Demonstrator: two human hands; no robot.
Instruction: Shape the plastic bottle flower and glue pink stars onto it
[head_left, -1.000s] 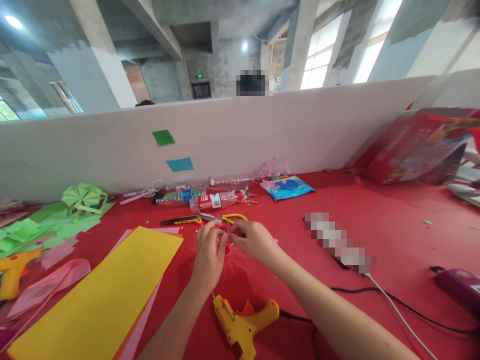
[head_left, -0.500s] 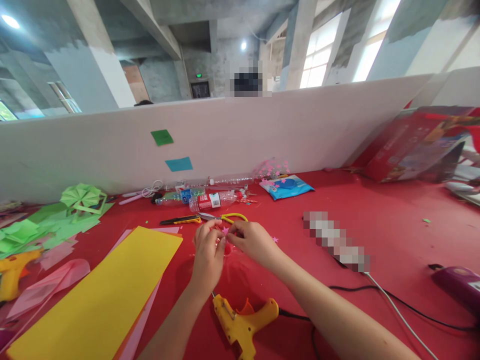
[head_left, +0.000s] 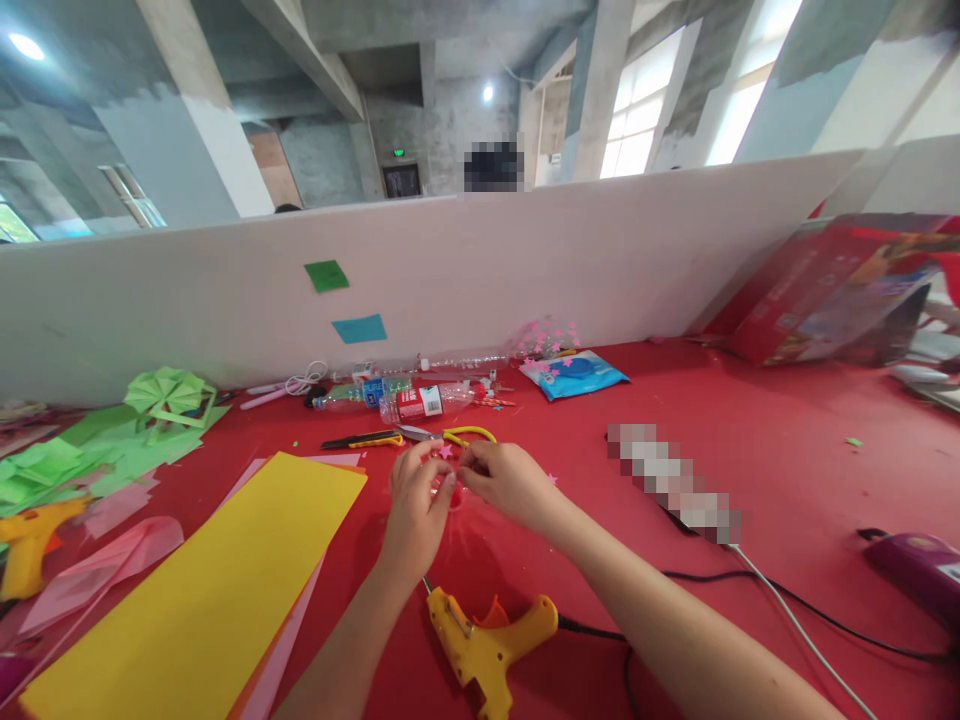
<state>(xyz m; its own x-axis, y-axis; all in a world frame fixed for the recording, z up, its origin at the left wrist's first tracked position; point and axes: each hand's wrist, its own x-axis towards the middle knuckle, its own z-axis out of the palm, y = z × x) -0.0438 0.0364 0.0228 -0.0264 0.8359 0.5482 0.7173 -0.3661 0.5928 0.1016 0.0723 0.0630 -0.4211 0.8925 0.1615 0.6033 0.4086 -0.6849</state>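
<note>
Both hands meet over the red counter [head_left: 750, 440], just in front of the scissors.
- Left hand [head_left: 416, 510]: fingers curled in, tips pinched on a small craft piece [head_left: 448, 470] held between the two hands.
- Right hand [head_left: 506, 485]: thumb and forefinger closed on the same piece from the other side.
- The piece is held just above the counter. A pink star shows at its top and a red bit at its bottom; the rest is too small to make out.

Around the hands:
- A yellow glue gun [head_left: 487, 645] lies on the counter just under the forearms, nozzle toward the left, with its black cord [head_left: 825, 620] running off to the right.
- The yellow-handled scissors [head_left: 450, 435] and a black-and-yellow utility knife [head_left: 364, 441] lie side by side just beyond the fingertips.
- Further back, plastic bottles [head_left: 424, 402] lie on their sides, with a blue packet [head_left: 574, 375] to their right.
- A large yellow sheet [head_left: 202, 590] lies on the left, with pink sheets under its edge.
- At the far left are green folded paper [head_left: 112, 440], a second glue gun [head_left: 26, 540] and a pink paper [head_left: 105, 570].
- A white partition [head_left: 525, 260] stands along the back edge and carries a green note [head_left: 326, 275] and a blue note [head_left: 360, 328].
- A red box [head_left: 832, 290] leans at the right, and a purple device [head_left: 919, 570] lies at the right edge.
</note>
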